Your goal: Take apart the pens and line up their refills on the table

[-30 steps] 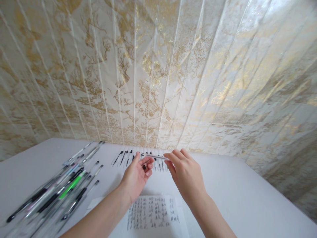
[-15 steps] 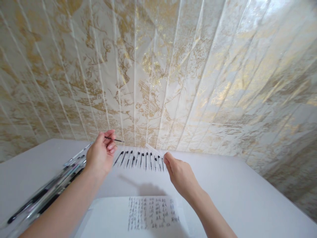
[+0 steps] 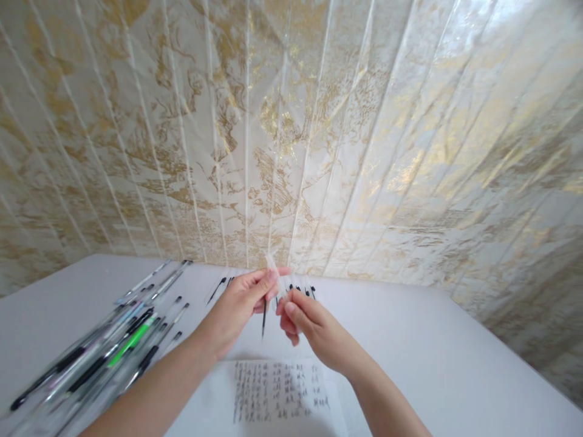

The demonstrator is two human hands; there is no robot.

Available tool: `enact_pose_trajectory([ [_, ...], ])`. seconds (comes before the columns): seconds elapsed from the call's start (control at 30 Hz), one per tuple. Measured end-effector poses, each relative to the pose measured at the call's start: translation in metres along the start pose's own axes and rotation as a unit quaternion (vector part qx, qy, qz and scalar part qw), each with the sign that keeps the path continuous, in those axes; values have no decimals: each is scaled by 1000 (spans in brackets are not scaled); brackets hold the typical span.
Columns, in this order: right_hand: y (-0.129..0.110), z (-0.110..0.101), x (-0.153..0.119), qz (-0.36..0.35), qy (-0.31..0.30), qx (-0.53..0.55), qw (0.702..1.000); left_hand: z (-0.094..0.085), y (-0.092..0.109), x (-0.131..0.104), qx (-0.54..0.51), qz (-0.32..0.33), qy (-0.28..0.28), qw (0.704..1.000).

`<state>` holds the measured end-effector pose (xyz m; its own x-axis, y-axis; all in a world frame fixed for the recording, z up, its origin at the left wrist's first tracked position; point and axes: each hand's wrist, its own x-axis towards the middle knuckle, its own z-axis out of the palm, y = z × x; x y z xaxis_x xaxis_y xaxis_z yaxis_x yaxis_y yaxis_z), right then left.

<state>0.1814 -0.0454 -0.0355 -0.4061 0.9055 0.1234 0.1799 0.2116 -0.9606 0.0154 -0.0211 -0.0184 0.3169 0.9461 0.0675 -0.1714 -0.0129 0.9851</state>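
Near the middle of the view, my left hand [image 3: 252, 294] is closed on a thin black pen refill [image 3: 264, 318], whose tip points down. Its fingers also touch the upper part of a clear plastic sleeve [image 3: 273, 267]. My right hand [image 3: 303, 315] pinches the lower end of that sleeve, just right of my left hand. Behind both hands lies a row of black-tipped refills in clear sleeves [image 3: 220, 284], partly hidden by the fingers.
Many pens [image 3: 91, 364], one bright green [image 3: 133, 340], lie in a pile at the left of the white table [image 3: 437, 352]. A sheet with handwriting [image 3: 273, 394] is below the hands. A gold-patterned, pleated covering [image 3: 282, 133] rises behind the table.
My left hand has moved right with the refill, which now points down, and has reached the sleeve. My right hand has shifted slightly left and down. More of the pen pile shows.
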Motion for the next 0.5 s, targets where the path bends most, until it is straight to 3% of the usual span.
enact_pose_trajectory([
  [0.1, 6, 11, 3, -22, 19, 38, 999, 7, -5, -2, 26, 7, 21, 999],
  [0.33, 13, 21, 5, -50, 159, -164, 972, 22, -21, -4, -20, 50, 113, 992],
  [0.5, 0, 21, 4, -59, 186, -215, 957, 31, -30, -10, -18, 102, 177, 979],
])
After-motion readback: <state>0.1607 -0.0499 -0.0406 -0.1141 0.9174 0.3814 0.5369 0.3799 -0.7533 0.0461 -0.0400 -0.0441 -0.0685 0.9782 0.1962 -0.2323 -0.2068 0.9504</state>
